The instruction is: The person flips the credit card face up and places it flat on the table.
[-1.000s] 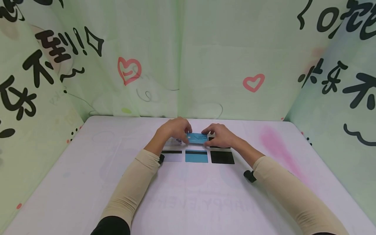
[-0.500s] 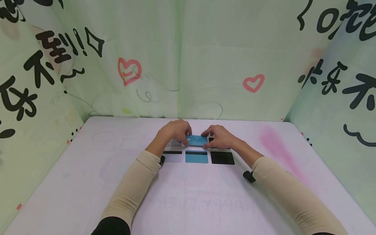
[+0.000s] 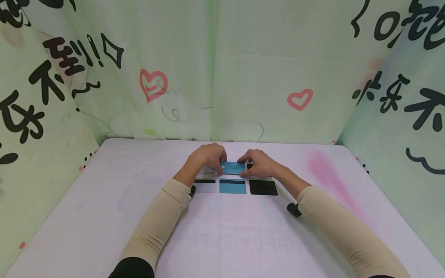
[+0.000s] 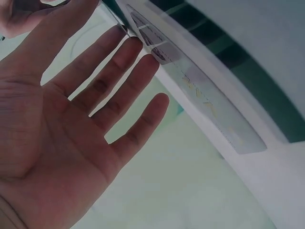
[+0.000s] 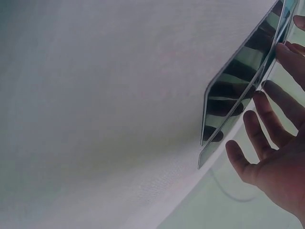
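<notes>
Both hands meet at a blue card (image 3: pixel 233 168) lettered "VIP", held flat by its two short ends. The left hand (image 3: pixel 208 155) pinches its left end between thumb and fingertips. At the opposite end, the right hand (image 3: pixel 260 162) pinches with thumb and forefinger. Just in front lies another blue card (image 3: pixel 232 187) with a dark stripe along its far edge. A pale printed card (image 4: pixel 205 100) lies below the left hand's spread outer fingers in the left wrist view. Beneath the right hand, a glossy dark card (image 5: pixel 228 90) mirrors the fingers.
In the front row, a pale striped card (image 3: pixel 205 187) lies left of the blue one and a black card (image 3: pixel 263 187) right of it. The white table (image 3: pixel 104 185) ends at a green printed curtain (image 3: pixel 243 77) behind, with curtains on both sides.
Both hands have drawn the blue VIP card slightly toward the person, narrowing the gap to the striped blue card in front. The other cards have stayed put.
</notes>
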Demonstrator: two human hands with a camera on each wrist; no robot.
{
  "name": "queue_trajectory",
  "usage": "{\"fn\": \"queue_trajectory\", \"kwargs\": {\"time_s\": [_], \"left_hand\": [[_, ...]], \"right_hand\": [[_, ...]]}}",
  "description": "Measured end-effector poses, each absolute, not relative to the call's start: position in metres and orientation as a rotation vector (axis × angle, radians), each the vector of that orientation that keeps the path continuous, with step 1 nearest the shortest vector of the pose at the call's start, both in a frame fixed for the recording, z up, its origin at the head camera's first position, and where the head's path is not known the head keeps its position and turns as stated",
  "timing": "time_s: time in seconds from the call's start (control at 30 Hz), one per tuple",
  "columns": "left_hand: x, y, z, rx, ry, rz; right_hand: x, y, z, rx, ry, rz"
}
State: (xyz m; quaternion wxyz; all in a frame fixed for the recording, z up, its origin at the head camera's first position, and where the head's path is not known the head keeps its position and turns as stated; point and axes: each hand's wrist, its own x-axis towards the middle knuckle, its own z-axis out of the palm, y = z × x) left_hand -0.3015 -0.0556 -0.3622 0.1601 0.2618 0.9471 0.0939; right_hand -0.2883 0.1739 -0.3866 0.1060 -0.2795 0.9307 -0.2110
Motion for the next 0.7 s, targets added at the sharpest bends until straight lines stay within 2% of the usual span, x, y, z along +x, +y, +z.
{"fn": "queue_trajectory", "kwargs": {"time_s": [0.7], "left_hand": [[-0.2983,-0.0532,-0.3631,0.751,2.733,0.219]], "right_hand": [[-0.2856,0.1718,-0.3864,-0.783,2.765,-0.615]]}}
